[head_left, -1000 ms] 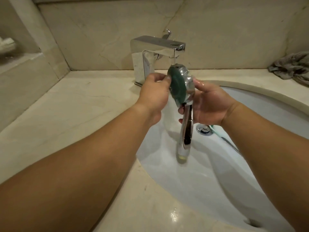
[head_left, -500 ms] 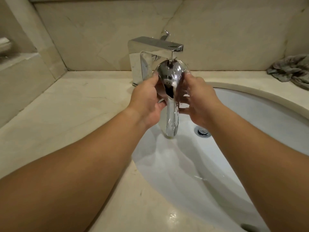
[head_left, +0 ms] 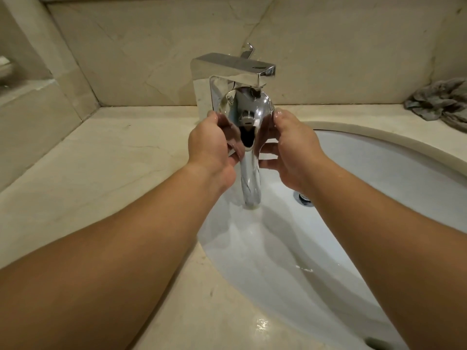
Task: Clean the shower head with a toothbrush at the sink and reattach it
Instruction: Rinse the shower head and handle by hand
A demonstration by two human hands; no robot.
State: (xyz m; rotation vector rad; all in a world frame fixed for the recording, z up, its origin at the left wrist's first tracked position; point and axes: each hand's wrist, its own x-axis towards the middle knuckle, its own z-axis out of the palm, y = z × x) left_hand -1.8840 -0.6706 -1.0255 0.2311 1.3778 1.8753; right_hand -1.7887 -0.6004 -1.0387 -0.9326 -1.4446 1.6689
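Now both the left hand (head_left: pixel 214 145) and right hand (head_left: pixel 290 152) grip the chrome shower head (head_left: pixel 246 114) under the faucet (head_left: pixel 232 69), above the sink (head_left: pixel 379 178) by the counter's back edge.

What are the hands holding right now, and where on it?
The chrome shower head, chrome back facing the camera: left hand and right hand grip opposite edges of its round head, handle hanging down.

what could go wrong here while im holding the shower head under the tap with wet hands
1. Slipping: both hands, left and right, look wet and hold the chrome shower head only at its rim, so it could drop into the sink.
2. Knocking: the head sits very close under the tap, so lifting it may strike the spout.
3. Splashing: its curved back faces up, so water may spray onto the counter.
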